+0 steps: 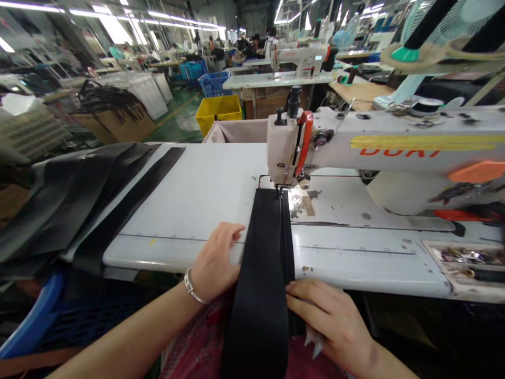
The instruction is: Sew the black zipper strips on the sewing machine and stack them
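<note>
A long black strip of material (262,252) runs from the sewing machine's presser foot (279,190) toward me and droops over the table's front edge. Along its right side lies a narrower black band (289,247), perhaps zipper tape. My left hand (219,258), with a silver bangle at the wrist, rests beside the strip's left edge, thumb and fingers apart. At the table's front edge, my right hand (331,316) pinches the right edge of the narrow band. Pale pointed tips (314,342) show beneath that hand; what they belong to is unclear.
Black sheets (79,184) and a loose black strip (134,205) lie at the left of the white table (213,184). A blue basket (51,316) stands below. A parts tray (469,263) is at right. A yellow crate (219,111) sits behind.
</note>
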Motion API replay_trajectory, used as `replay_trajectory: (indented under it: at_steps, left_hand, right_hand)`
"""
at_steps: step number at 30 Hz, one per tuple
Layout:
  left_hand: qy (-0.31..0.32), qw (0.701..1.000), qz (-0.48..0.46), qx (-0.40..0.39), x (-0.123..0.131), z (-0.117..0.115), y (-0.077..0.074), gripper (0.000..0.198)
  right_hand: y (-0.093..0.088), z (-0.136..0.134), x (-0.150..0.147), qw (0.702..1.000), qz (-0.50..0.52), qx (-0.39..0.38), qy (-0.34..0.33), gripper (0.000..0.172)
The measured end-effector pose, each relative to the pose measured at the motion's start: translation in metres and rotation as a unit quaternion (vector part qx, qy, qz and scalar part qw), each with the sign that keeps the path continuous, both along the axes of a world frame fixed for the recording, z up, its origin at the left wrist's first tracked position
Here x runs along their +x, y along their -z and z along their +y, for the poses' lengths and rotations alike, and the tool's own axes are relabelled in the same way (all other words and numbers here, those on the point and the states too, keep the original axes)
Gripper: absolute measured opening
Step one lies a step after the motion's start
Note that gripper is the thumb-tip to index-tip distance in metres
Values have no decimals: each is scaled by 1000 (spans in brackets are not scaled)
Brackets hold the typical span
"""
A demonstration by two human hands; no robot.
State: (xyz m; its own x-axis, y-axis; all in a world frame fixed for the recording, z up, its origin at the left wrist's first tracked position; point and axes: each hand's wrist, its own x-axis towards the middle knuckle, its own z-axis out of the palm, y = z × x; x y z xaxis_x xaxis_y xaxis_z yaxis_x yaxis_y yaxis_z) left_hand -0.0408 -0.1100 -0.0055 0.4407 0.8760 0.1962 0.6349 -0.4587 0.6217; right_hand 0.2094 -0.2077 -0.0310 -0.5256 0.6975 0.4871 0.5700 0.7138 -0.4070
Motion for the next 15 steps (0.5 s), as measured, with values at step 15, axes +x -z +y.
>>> replay_trajectory:
  at_steps: [15]
  left_hand:
    - [388, 902, 182, 48, 20, 35, -3, 94]
  right_hand:
    - [-13, -12, -4, 998, -52, 10, -38, 29]
